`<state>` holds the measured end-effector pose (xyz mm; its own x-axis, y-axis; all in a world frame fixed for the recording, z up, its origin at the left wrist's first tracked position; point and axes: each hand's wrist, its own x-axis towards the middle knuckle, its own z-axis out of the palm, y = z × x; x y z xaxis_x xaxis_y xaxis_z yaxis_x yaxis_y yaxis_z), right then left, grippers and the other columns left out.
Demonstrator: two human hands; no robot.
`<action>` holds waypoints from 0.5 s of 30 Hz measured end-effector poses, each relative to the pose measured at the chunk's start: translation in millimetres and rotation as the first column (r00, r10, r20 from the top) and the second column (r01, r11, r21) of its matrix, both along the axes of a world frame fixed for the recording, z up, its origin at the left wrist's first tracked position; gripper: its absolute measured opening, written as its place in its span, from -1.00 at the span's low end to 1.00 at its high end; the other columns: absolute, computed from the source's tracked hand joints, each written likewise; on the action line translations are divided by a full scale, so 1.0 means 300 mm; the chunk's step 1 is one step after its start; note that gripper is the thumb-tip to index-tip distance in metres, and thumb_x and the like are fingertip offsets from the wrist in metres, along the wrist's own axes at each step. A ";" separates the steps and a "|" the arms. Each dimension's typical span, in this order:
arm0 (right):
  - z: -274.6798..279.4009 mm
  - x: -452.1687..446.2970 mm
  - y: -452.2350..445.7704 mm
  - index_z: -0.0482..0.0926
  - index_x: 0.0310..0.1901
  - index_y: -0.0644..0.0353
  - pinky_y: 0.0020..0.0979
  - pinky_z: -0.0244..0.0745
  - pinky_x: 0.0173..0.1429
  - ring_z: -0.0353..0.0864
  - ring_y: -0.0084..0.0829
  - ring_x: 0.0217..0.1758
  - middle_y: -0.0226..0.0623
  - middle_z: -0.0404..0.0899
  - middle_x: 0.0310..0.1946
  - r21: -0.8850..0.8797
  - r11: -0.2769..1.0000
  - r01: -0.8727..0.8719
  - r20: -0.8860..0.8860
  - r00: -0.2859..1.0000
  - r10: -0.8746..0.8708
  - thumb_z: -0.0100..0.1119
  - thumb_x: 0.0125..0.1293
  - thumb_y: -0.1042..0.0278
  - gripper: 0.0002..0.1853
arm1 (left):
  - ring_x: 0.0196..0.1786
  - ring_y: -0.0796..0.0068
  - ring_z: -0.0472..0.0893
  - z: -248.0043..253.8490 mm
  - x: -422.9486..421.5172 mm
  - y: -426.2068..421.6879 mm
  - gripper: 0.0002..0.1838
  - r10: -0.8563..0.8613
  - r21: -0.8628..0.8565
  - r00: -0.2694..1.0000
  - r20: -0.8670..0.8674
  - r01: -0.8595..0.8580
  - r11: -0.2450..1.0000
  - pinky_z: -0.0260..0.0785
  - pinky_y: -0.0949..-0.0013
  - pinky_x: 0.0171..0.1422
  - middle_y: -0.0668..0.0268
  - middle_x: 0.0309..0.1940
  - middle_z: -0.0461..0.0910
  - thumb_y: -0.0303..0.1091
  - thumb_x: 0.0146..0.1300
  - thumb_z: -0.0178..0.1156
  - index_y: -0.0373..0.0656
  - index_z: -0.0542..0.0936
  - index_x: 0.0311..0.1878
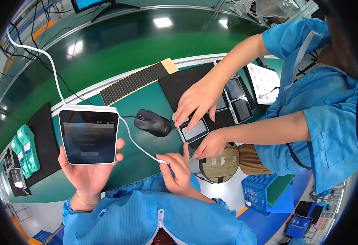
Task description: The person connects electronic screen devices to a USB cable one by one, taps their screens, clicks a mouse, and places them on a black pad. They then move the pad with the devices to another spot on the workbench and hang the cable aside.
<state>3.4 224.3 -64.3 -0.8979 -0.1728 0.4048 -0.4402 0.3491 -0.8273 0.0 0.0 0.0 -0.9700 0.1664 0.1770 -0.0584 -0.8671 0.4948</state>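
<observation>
My left hand (89, 177) is closed around a white handheld touchscreen device (90, 141) from below, its lit screen facing me. A thick white cable (48, 57) comes down to the device's top edge. In my right hand (177, 173), thumb and fingers pinch the plug end of a thin white cable (136, 141), which runs up to the device's right side. The plug is apart from the device. Between my hands and farther back lies a black computer mouse (152, 123) on the green table.
At right, a co-worker's hands (201, 96) touch a similar device (195, 131) beside several more on a black mat (179, 83). A strip of dark pads (134, 83) lies along the back edge. Green trays (25, 151) sit at left; a stool (219, 165) stands below the table.
</observation>
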 end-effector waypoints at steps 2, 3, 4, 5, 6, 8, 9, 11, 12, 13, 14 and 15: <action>-0.002 -0.002 0.001 0.63 -0.14 0.28 0.05 -0.36 0.53 0.55 -0.39 -0.30 -0.30 0.59 -0.34 -0.008 1.000 -0.002 -0.009 1.000 0.002 0.19 0.19 0.50 -0.80 | 0.28 -0.04 0.31 -0.003 0.001 0.010 -0.28 0.022 0.019 0.999 0.024 -0.022 1.000 0.25 0.05 0.18 0.12 0.42 0.10 0.24 0.35 -0.17 0.01 0.18 0.44; 0.005 0.011 -0.001 0.63 -0.14 0.28 0.05 -0.36 0.53 0.55 -0.39 -0.30 -0.30 0.59 -0.34 0.002 1.000 -0.003 0.006 1.000 0.003 0.19 0.19 0.50 -0.80 | 0.28 -0.04 0.31 0.000 0.011 0.009 -0.28 0.022 0.029 0.999 0.040 -0.023 0.999 0.25 0.05 0.18 0.12 0.42 0.10 0.24 0.35 -0.17 0.01 0.18 0.44; 0.004 0.006 -0.003 0.63 -0.14 0.28 0.05 -0.36 0.53 0.55 -0.40 -0.31 -0.30 0.59 -0.34 0.013 1.000 -0.006 -0.022 1.000 0.006 0.19 0.19 0.51 -0.80 | 0.27 -0.04 0.32 0.000 0.007 0.010 -0.28 0.031 0.028 0.999 0.043 -0.033 0.999 0.25 0.06 0.18 0.12 0.42 0.10 0.24 0.35 -0.17 0.01 0.19 0.43; 0.002 0.001 -0.009 0.63 -0.14 0.28 0.04 -0.36 0.53 0.55 -0.40 -0.31 -0.30 0.59 -0.34 0.020 1.000 -0.009 -0.050 0.999 0.010 0.19 0.19 0.51 -0.80 | 0.25 -0.03 0.33 0.003 0.003 0.008 -0.29 0.041 0.022 0.998 0.046 -0.042 0.999 0.26 0.07 0.18 0.11 0.42 0.10 0.24 0.35 -0.16 0.00 0.20 0.43; 0.001 -0.004 -0.009 0.63 -0.14 0.28 0.04 -0.36 0.53 0.55 -0.40 -0.31 -0.30 0.59 -0.34 0.025 1.000 -0.010 -0.054 0.999 0.011 0.19 0.19 0.51 -0.80 | 0.25 -0.03 0.33 0.002 -0.002 0.009 -0.29 0.042 0.027 0.998 0.042 -0.043 0.999 0.26 0.07 0.18 0.11 0.42 0.10 0.24 0.35 -0.16 0.00 0.20 0.43; 0.001 -0.009 -0.009 0.63 -0.14 0.29 0.03 -0.36 0.53 0.55 -0.40 -0.31 -0.30 0.59 -0.34 0.015 1.000 -0.008 -0.045 0.999 0.009 0.19 0.18 0.51 -0.80 | 0.24 -0.03 0.34 0.000 -0.008 0.009 -0.29 0.027 0.013 0.999 0.024 -0.027 1.000 0.26 0.07 0.18 0.12 0.42 0.11 0.24 0.35 -0.16 0.00 0.20 0.43; 0.001 -0.007 -0.009 0.63 -0.14 0.29 0.03 -0.36 0.53 0.55 -0.40 -0.31 -0.30 0.59 -0.34 0.017 1.000 -0.006 -0.043 0.999 0.007 0.19 0.18 0.51 -0.80 | 0.24 -0.03 0.34 -0.001 -0.009 0.010 -0.29 0.025 0.015 0.999 0.026 -0.025 1.000 0.26 0.07 0.18 0.12 0.42 0.11 0.24 0.35 -0.16 0.00 0.20 0.43; 0.002 -0.008 -0.009 0.63 -0.14 0.29 0.01 -0.37 0.53 0.55 -0.39 -0.32 -0.29 0.59 -0.34 -0.006 1.000 -0.008 -0.027 1.000 0.008 0.21 0.18 0.50 -0.80 | 0.24 -0.03 0.34 -0.004 -0.009 0.012 -0.29 0.024 0.023 1.000 0.019 -0.024 0.999 0.27 0.07 0.17 0.10 0.42 0.11 0.24 0.35 -0.15 0.00 0.20 0.43; 0.002 -0.010 -0.012 0.63 -0.14 0.29 0.01 -0.37 0.53 0.55 -0.39 -0.32 -0.29 0.59 -0.34 -0.007 1.000 -0.008 -0.026 1.000 0.008 0.21 0.18 0.50 -0.80 | 0.24 -0.03 0.34 -0.005 -0.008 0.012 -0.29 0.024 0.022 0.999 0.020 -0.025 0.999 0.27 0.07 0.17 0.10 0.42 0.11 0.24 0.35 -0.15 0.00 0.20 0.43; 0.002 -0.010 -0.014 0.63 -0.14 0.29 0.01 -0.25 0.52 0.55 -0.38 -0.33 -0.29 0.59 -0.35 0.001 0.999 -0.033 -0.049 0.998 0.033 0.21 0.17 0.51 -0.79 | 0.24 -0.03 0.35 -0.006 -0.005 0.013 -0.28 0.030 0.027 0.999 0.038 -0.032 0.999 0.27 0.07 0.17 0.08 0.41 0.10 0.24 0.35 -0.15 -0.01 0.19 0.43; 0.002 -0.011 -0.016 0.63 -0.14 0.29 0.00 -0.13 0.50 0.55 -0.38 -0.34 -0.28 0.59 -0.35 0.009 0.998 -0.056 -0.072 0.996 0.057 0.22 0.16 0.51 -0.79 | 0.23 -0.03 0.35 -0.006 -0.005 0.014 -0.27 0.036 0.033 0.998 0.055 -0.038 0.999 0.28 0.08 0.16 0.06 0.41 0.10 0.24 0.35 -0.15 -0.02 0.18 0.43; -0.003 -0.013 -0.020 0.63 -0.14 0.29 0.00 -0.13 0.50 0.55 -0.38 -0.34 -0.28 0.59 -0.35 0.010 0.998 -0.054 -0.069 0.996 0.055 0.22 0.16 0.51 -0.79 | 0.23 -0.03 0.35 -0.004 -0.005 0.017 -0.27 0.034 0.034 0.998 0.058 -0.036 0.999 0.28 0.08 0.16 0.06 0.41 0.10 0.24 0.35 -0.15 -0.02 0.18 0.43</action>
<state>-0.5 218.3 -65.2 -0.8570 -0.2244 0.4640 -0.5148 0.3299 -0.7913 -1.6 5.1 -1.2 -0.9838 0.1271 0.1262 -0.0553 -0.8857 0.4610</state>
